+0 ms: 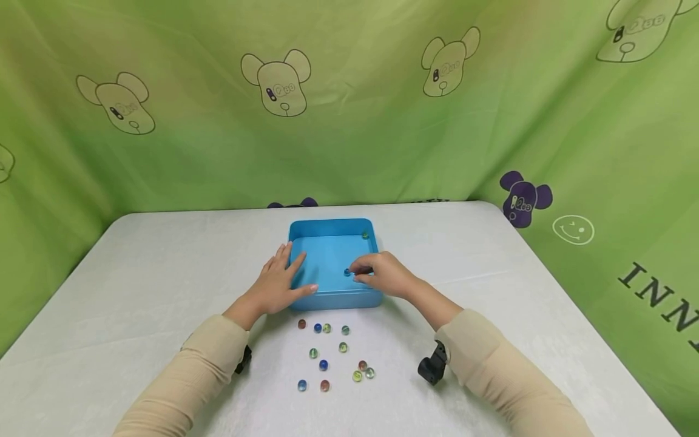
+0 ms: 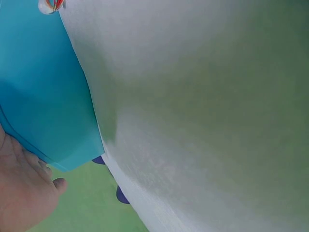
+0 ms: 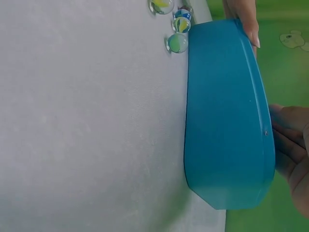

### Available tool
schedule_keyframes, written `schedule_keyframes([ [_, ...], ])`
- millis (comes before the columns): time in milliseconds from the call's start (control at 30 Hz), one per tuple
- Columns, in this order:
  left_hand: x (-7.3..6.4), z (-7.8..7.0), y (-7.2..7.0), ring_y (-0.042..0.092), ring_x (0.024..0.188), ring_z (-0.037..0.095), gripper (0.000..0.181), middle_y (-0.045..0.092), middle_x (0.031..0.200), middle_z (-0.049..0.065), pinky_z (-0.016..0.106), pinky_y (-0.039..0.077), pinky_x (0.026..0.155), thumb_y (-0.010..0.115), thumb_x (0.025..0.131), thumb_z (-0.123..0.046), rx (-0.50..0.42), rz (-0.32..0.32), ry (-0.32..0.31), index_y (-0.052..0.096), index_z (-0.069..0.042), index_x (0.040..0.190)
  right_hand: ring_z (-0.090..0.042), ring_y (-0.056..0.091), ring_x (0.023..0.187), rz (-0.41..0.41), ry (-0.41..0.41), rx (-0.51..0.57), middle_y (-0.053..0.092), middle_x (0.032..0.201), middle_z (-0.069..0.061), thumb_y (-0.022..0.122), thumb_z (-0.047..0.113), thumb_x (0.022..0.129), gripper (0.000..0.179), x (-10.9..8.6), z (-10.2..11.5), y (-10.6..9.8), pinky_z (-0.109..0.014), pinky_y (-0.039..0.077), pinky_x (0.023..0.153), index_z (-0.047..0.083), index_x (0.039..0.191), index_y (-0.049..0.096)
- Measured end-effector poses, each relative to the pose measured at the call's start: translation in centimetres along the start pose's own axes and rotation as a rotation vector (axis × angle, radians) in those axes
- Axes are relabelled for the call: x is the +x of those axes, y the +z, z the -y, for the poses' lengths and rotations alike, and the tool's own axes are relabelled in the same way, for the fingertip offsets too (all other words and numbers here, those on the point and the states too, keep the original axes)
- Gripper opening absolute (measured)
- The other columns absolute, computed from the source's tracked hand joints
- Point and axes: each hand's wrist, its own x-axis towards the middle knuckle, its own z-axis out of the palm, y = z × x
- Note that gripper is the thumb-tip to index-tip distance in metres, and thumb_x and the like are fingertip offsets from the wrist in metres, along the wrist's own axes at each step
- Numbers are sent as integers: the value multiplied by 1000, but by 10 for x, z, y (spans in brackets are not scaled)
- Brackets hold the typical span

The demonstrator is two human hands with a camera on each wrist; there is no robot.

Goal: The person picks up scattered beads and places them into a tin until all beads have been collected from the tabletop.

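Observation:
A blue rectangular box [image 1: 335,300] stands on the white table. My left hand [image 1: 273,284] rests at its left side, fingers spread along the rim and thumb over the near edge. My right hand [image 1: 386,273] reaches over the right rim, with thumb and forefinger apart inside the box. Right beside those fingertips is a blue marble [image 1: 347,272]; a green marble [image 1: 365,235] lies in the far right corner. In the right wrist view the box wall hides the right fingertips [image 3: 292,145]. Part of the left hand [image 2: 26,186] shows against the box in the left wrist view.
Several glass marbles, among them a blue marble [image 1: 323,365], a reddish marble [image 1: 324,385] and a yellow-green marble [image 1: 357,376], lie loose on the table [image 1: 180,261] in front of the box. A green printed curtain [image 1: 355,152] hangs behind and beside the table.

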Motion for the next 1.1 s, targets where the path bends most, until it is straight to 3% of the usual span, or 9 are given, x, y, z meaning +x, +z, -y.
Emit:
schedule_keyframes([
  [167,0,0,-1,-2,128,33,81,1,142,19,49,8,99,44,79,-59,0,-2,0,21,-7,137,-17,59,83,-28,7,52,63,92,-10,61,8,79,19,-9,2,-4,-31,46,73,-2,96,63],
  [533,0,0,1,-3,128,32,81,1,142,19,49,8,99,44,80,-58,9,5,-2,21,-6,137,-13,58,80,-89,45,164,63,88,-3,62,7,79,16,-30,4,-8,-25,46,73,0,93,64],
  [833,-1,-1,0,-4,128,32,80,0,142,19,48,7,100,43,80,-59,-8,0,5,21,-7,138,-10,58,78,-40,30,202,63,84,1,62,10,79,15,-51,11,-11,-26,45,74,1,91,64],
  [1100,-1,1,1,-4,128,32,80,1,142,19,48,7,99,43,80,-59,-5,-3,6,21,-7,138,-9,58,79,19,7,234,63,86,-6,61,10,80,14,-71,19,-7,-26,46,74,2,91,64],
])
